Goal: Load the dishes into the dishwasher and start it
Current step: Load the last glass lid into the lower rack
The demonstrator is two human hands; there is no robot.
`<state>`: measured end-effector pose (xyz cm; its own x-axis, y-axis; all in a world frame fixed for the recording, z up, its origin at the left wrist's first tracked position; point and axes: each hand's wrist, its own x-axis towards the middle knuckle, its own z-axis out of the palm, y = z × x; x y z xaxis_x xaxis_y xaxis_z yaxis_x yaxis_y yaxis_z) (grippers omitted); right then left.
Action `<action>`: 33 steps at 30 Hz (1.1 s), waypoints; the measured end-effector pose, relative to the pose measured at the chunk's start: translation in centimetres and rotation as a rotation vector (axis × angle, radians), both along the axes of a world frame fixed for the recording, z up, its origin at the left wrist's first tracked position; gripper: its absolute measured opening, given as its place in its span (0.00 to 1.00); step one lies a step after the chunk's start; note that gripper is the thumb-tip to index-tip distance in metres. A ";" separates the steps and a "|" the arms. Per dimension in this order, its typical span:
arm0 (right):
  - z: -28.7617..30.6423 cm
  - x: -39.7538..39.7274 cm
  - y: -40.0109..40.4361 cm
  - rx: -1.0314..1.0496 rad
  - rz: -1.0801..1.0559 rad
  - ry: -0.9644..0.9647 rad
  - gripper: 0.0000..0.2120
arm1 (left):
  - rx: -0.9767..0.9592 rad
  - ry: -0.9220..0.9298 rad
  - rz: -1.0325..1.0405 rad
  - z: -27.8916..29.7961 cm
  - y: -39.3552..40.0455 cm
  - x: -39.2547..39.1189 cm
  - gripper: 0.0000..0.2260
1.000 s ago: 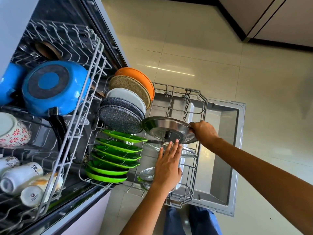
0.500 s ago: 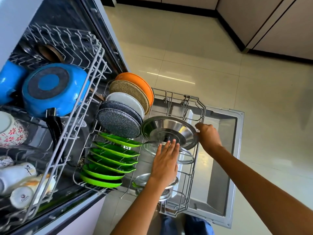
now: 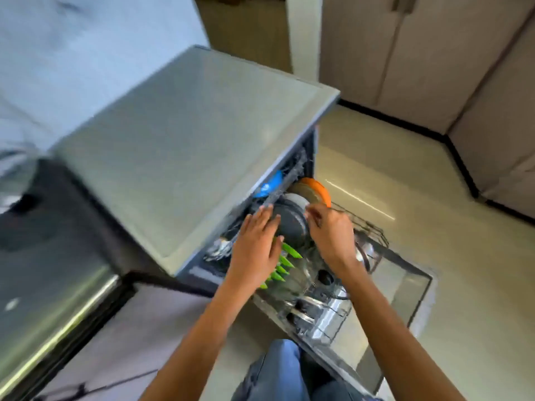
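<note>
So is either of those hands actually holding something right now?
Hard to tell through the blur. The left hand lies with straight fingers against the dark plate, holding nothing. The right hand curls at that plate's far edge; a real grip cannot be told.

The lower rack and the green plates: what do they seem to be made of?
Lower rack: thin wire, probably coated metal, seen as open crossing rods. Green plates: likely plastic or melamine, judging by flat bright colour; blur leaves this open.

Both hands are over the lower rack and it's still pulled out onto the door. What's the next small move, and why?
Probably push the lower rack in. It sits out over the open door, already holding the orange plate, dark plates and green plates. The left hand and right hand hover at the plates; the blur hides any contact.
</note>
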<state>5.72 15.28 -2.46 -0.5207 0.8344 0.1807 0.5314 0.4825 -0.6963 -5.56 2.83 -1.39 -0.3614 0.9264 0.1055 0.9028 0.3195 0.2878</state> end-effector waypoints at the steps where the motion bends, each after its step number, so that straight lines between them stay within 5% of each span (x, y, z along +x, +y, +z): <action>1: 2.7 -1.7 -2.1 0.014 0.065 0.059 0.04 | 0.034 0.017 0.087 2.7 -2.5 -1.2 0.21; 7: 12.1 -11.9 -12.9 0.050 0.479 0.194 0.04 | 0.200 0.147 0.560 11.7 -17.5 -6.8 0.22; 16: 14.7 -29.5 -26.9 0.166 0.832 0.164 0.09 | 0.182 0.298 0.932 12.2 -34.7 -18.0 0.22; 21: 12.8 -40.0 -31.0 0.234 0.824 0.102 0.10 | 0.003 0.311 0.866 11.2 -37.5 -28.6 0.17; 30: 11.1 -46.2 -31.5 0.272 0.744 -0.108 0.12 | -0.233 0.342 0.502 8.6 -35.9 -42.0 0.27; 33: 11.3 -45.8 -30.4 0.282 0.737 -0.175 0.14 | -0.204 0.429 0.419 8.0 -35.1 -43.8 0.16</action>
<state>-40.11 -15.14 8.83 -0.9594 0.2005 0.1982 0.0979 0.8962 -0.4328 -49.35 -32.29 6.61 -0.6625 0.7323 0.1576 0.7107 0.6810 -0.1765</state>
